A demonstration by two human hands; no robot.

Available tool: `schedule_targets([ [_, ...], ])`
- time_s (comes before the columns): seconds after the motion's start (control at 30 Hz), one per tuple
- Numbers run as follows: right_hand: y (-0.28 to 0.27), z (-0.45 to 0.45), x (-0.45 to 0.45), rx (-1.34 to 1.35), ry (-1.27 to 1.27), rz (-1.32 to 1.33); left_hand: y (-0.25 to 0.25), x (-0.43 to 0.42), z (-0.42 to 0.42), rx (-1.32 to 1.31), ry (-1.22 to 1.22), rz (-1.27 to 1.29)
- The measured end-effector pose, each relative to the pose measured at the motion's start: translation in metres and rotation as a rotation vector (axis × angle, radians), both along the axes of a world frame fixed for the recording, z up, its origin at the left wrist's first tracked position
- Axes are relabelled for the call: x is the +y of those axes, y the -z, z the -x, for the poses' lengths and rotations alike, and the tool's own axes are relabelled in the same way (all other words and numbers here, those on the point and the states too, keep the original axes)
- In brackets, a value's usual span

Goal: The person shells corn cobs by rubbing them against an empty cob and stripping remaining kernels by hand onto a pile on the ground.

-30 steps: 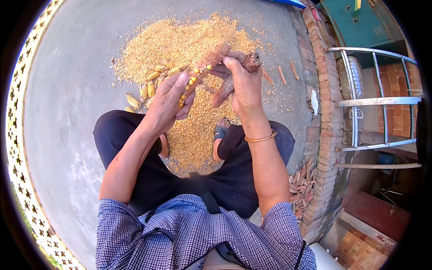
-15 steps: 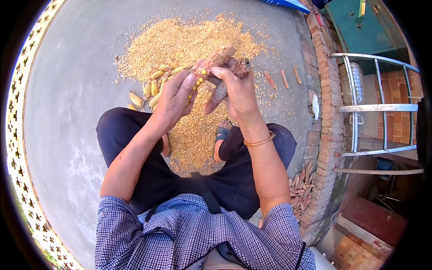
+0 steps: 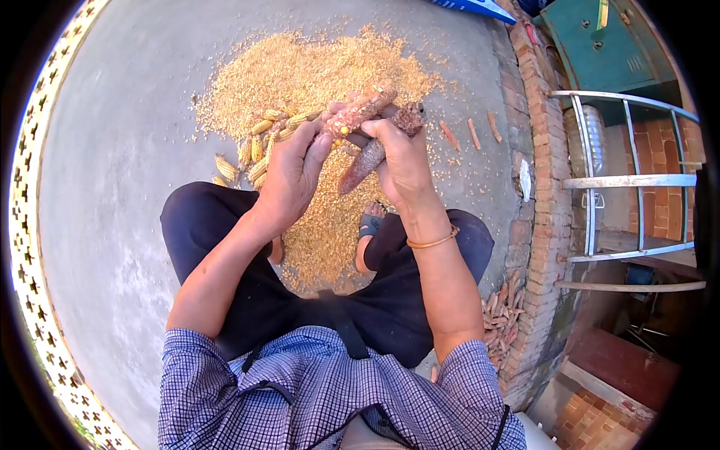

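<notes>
My left hand (image 3: 294, 169) is closed round the lower part of a reddish corn cob (image 3: 365, 107), which slants up to the right and shows a few yellow kernels near my thumb. My right hand (image 3: 405, 161) grips a second, bare dark cob (image 3: 363, 165) that points down to the left, and its thumb lies close to the first cob. Below both hands, loose kernels (image 3: 319, 232) cover the ground between my feet. Several yellow ears (image 3: 257, 146) lie just left of my left hand.
A wide heap of kernels (image 3: 300, 71) spreads beyond my hands. Bare cobs (image 3: 474, 133) lie to the right, with a pile of cobs (image 3: 502, 315) by the low brick edging (image 3: 546, 225). Farther right stands a metal rack (image 3: 634, 181).
The cob in my left hand has shifted up and right through the fingers, and fewer yellow kernels show on it. The view has tilted slightly.
</notes>
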State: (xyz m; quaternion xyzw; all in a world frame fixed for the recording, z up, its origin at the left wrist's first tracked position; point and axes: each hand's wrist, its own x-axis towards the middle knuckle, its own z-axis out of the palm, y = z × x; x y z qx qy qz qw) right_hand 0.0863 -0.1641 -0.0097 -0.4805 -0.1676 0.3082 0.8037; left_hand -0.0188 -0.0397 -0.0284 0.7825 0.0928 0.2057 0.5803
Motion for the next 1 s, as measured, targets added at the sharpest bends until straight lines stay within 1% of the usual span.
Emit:
schedule_targets([
  [0.07,-0.004,0.001,-0.001,0.02,0.011,0.011,-0.005,-0.003,0.003,0.028,-0.014,-0.065],
  [0.1,-0.006,0.002,-0.002,0.028,0.018,0.018,-0.004,-0.003,0.003,0.077,0.01,0.029],
  [0.17,-0.004,0.002,-0.002,-0.005,0.056,0.114,-0.004,-0.002,0.004,0.177,0.06,0.214],
  [0.2,-0.003,0.002,-0.002,-0.02,0.074,0.161,-0.004,-0.003,0.004,0.174,0.054,0.258],
  [0.27,-0.009,0.001,-0.007,0.061,0.027,0.095,-0.005,-0.003,0.002,0.164,0.041,0.344],
  [0.3,-0.012,0.001,-0.008,0.101,0.001,0.06,-0.011,0.0,0.002,0.186,0.095,0.583],
  [0.37,-0.01,0.004,-0.004,0.011,0.0,0.031,-0.029,0.009,0.005,0.225,0.19,1.06],
  [0.4,-0.008,0.005,-0.002,-0.032,0.003,0.017,-0.028,0.011,0.005,0.237,0.197,1.088],
  [0.6,0.003,0.009,0.003,-0.089,0.077,0.115,-0.028,0.008,0.003,0.258,0.196,1.174],
  [0.7,0.007,0.013,0.006,-0.124,0.136,0.145,-0.025,0.007,0.003,0.281,0.256,1.229],
  [0.8,0.003,0.011,0.004,-0.098,0.062,0.021,-0.025,0.012,0.002,0.233,0.26,1.284],
  [0.9,-0.003,0.013,0.006,-0.058,0.121,0.028,-0.031,0.01,0.003,0.23,0.231,1.226],
  [1.0,-0.002,0.015,0.006,-0.122,0.139,0.109,-0.028,0.006,0.005,0.239,0.205,1.179],
])
